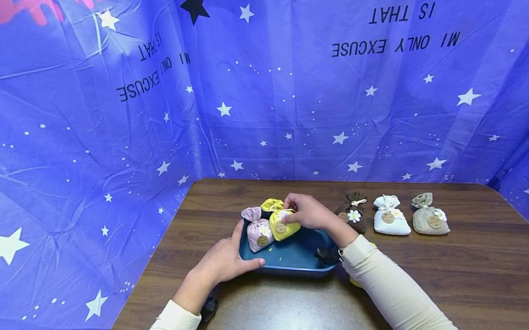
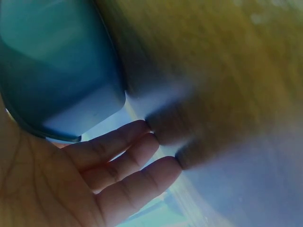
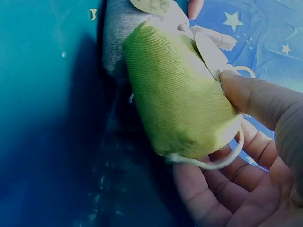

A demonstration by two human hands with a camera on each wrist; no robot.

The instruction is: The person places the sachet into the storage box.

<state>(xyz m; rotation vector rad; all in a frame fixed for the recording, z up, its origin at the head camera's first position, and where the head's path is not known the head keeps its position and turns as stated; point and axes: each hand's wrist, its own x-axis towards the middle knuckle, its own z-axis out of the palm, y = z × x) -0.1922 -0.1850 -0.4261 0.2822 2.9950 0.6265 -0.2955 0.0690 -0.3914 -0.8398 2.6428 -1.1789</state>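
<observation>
At lower centre of the frame, the left hand [image 1: 222, 261] lay spread around the tray's [image 1: 296, 257] left end, seemingly steadying it, while the right hand [image 1: 313, 213] pinched the yellow bag [image 1: 279, 233] by thumb and fingers, probably to guide it against the pink bag [image 1: 255, 239] there.

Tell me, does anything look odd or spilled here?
The black lettering on the blue starry fabric backdrop is upside down. Small yellowish flecks dot the rounded dark-blue tray; whether spilled, I can't tell.

One pouch [image 3: 180, 90] is yellow, the tray [image 1: 292, 257] teal, the backdrop [image 1: 271, 122] star-patterned blue.
</observation>
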